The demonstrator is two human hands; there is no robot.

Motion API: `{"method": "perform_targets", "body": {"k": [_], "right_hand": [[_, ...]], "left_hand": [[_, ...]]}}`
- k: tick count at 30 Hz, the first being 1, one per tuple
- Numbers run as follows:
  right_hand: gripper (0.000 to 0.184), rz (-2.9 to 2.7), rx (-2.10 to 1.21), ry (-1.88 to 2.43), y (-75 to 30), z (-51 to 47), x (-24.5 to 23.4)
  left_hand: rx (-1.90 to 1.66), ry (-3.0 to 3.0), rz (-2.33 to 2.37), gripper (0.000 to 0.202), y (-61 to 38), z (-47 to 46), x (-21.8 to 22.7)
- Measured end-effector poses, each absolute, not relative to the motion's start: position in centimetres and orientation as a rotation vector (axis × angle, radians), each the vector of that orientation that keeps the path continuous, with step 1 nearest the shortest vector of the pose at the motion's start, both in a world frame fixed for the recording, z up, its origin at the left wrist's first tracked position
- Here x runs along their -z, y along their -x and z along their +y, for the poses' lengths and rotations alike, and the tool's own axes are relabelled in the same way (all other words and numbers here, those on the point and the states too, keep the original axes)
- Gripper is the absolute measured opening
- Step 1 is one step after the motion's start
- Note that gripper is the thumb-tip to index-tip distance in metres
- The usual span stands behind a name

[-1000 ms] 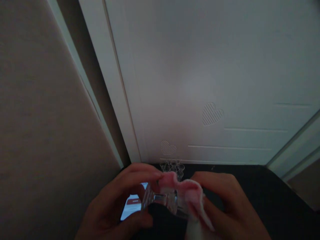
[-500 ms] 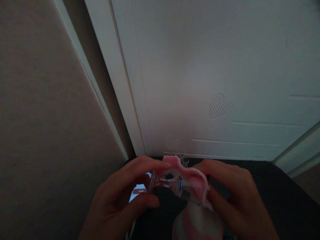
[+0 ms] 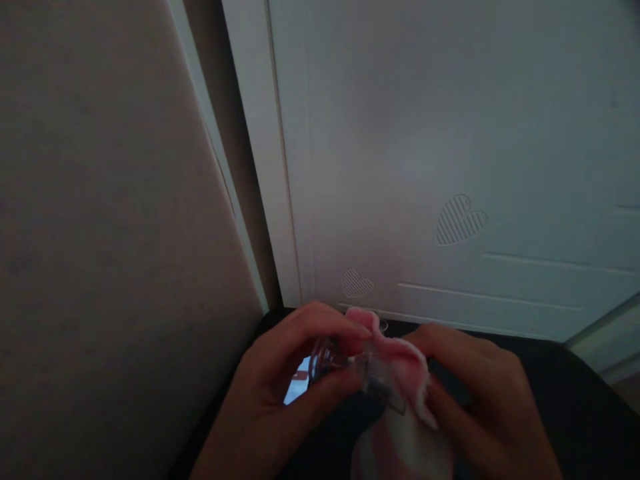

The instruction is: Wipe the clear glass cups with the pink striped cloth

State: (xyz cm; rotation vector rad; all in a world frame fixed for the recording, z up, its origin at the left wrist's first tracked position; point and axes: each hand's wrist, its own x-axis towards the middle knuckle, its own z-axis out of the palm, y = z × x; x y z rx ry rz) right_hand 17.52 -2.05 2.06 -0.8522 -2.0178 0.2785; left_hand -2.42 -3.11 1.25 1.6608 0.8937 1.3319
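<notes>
Two bare hands working at a small clear stemmed vessel [image 3: 379,381] and a fuzzy pink-and-white cloth [image 3: 407,363], seen from the head. The left hand [image 3: 280,383] is closed on the clear stemmed vessel, which lies on its side between thumb and forefinger, its round foot turned toward the palm and its wider part toward the right hand [image 3: 483,393]. The tip of the left forefinger also meets the upper edge of the cloth. The right hand is clamped on the opposite side of the cloth, with its forefinger along the wavy upper border and its thumb below. The cloth wraps behind the vessel's wider part, touching it; a pink-and-white striped fold hangs beneath. In the dim light the vessel appears to be a goblet-like piece, though whether of glass or plastic cannot be told. Both hands are raised above a dark tabletop [image 3: 575,407]. A bright, pale rectangular screen [image 3: 297,383] shows through the gap between the left thumb and forefinger. Just beyond the cloth's top edge, a small clear rounded object [image 3: 383,325] is partly visible. Background: a white panel [image 3: 400,133] with two hatched heart-shaped reliefs [image 3: 461,221] and long horizontal grooves; at left, a plain brownish wall [image 3: 100,200]
</notes>
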Motion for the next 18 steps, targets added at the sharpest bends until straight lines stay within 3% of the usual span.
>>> {"method": "perform_targets", "body": {"k": [18], "right_hand": [[0.011, -2.091, -0.195, 0.843, -17.96, -1.77, -1.50]], "left_hand": [[-1.268, -1.626, 0.907, 0.012, 2.47, -3.11, -1.29]]}}
